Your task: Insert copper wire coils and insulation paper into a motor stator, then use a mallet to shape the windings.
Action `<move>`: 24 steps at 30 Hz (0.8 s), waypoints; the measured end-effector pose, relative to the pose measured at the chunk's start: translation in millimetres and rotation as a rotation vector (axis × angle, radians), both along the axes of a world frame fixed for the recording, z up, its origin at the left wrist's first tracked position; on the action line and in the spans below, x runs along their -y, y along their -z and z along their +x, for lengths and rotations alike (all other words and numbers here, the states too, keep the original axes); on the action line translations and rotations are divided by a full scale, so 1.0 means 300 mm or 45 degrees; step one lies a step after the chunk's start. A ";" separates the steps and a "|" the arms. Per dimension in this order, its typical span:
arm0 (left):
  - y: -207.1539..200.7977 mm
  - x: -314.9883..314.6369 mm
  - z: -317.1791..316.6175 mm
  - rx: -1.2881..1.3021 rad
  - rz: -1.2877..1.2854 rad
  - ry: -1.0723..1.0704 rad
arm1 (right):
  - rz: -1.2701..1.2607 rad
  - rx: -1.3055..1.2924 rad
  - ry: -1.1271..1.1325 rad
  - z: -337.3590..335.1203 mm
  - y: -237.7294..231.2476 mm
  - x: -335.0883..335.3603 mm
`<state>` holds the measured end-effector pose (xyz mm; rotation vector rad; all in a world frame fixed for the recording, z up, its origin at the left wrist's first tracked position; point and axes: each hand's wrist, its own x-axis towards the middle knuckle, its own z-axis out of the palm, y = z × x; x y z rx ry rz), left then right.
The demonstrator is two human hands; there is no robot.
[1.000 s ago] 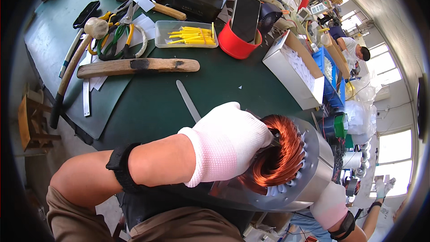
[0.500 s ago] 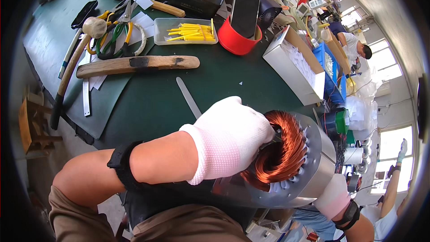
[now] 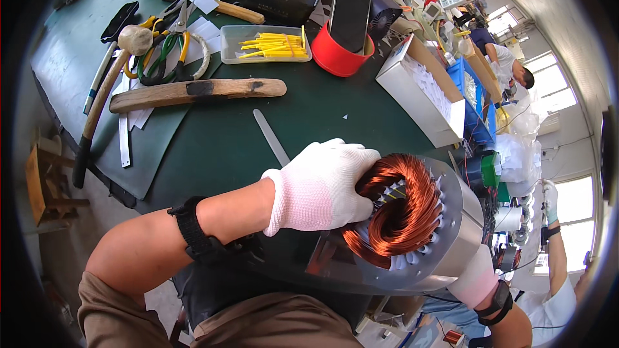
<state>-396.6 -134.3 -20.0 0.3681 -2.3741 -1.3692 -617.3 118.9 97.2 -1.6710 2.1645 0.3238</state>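
A motor stator with a steel shell lies on its side at the front of the table, its end facing me. Thick copper windings bulge from that end in a ring, with white slot liners around them. My left hand, in a white and pink knit glove, is closed against the left side of the windings, its fingers curled at the copper. Against the stator's lower right side rests my gloved right hand; its fingers are hidden behind the shell.
Beyond the stator lie a flat metal strip, a wooden bar, a mallet and pliers. Farther back stand a tray of yellow sticks, a red holder with a phone and a white box. Other people are at right.
My left hand has drawn back a little from the winding's centre to its left side, uncovering the bore. Farther right, another person's raised gloved hand has moved left and down.
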 end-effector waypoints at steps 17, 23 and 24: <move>0.035 0.002 -0.033 0.075 0.269 0.148 | -0.105 -0.320 -0.186 -0.025 -0.019 -0.073; 0.055 -0.005 -0.045 -0.117 0.198 0.131 | -0.128 -0.099 -0.073 0.003 0.001 -0.020; 0.048 -0.002 -0.037 -0.078 0.192 0.123 | -0.123 -0.106 -0.066 0.000 -0.022 -0.023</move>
